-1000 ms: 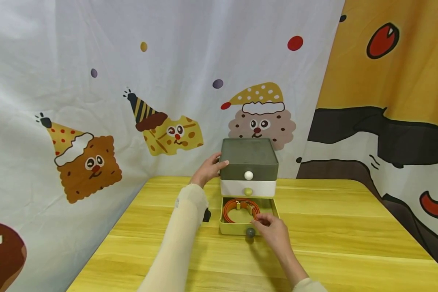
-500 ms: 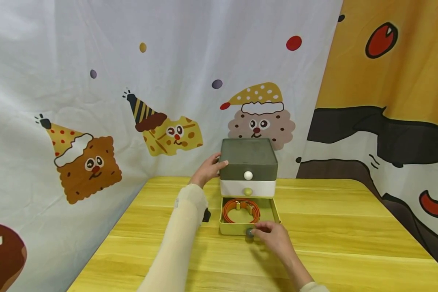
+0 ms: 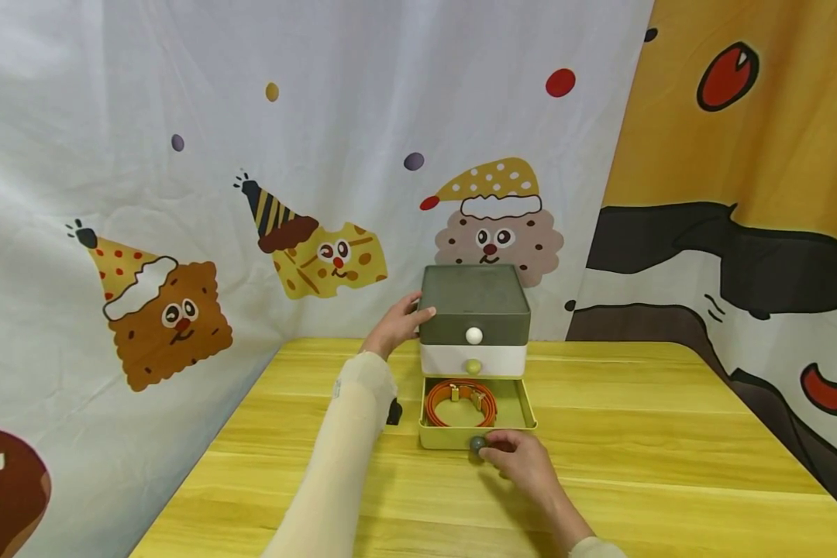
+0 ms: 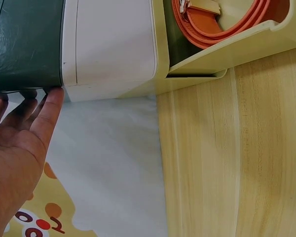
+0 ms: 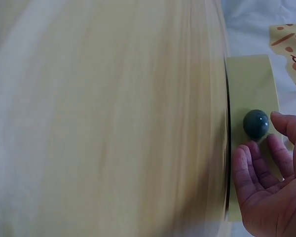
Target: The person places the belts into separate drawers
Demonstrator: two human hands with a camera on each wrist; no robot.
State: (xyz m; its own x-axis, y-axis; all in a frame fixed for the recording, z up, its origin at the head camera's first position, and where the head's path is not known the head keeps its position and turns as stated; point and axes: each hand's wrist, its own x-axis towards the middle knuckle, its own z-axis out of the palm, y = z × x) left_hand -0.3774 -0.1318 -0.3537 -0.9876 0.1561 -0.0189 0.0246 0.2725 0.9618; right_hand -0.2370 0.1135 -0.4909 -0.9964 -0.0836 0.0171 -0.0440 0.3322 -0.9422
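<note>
A small three-tier drawer box [image 3: 476,291] has a dark green top tier, a white middle and a yellow-green bottom. Its bottom drawer [image 3: 453,439] stands pulled out, with a coiled orange belt [image 3: 434,407] with gold buckle parts lying inside at the left. My left hand [image 3: 395,323] rests on the left side of the dark green tier; the left wrist view shows extended fingers [image 4: 48,116] against it. My right hand [image 3: 526,461] is at the drawer's round grey-green knob [image 5: 255,124], thumb on one side and loosely bent fingers at the other, the knob's face uncovered.
The box stands on a wood-grain table [image 3: 635,465], near its back edge. Behind it hangs a printed curtain [image 3: 349,77] with cartoon figures. A small black object [image 3: 394,411] shows on the table beside my left sleeve.
My right hand has come out from over the drawer's front right rim and down to the knob. The left hand, the belt and the drawer have kept their places.
</note>
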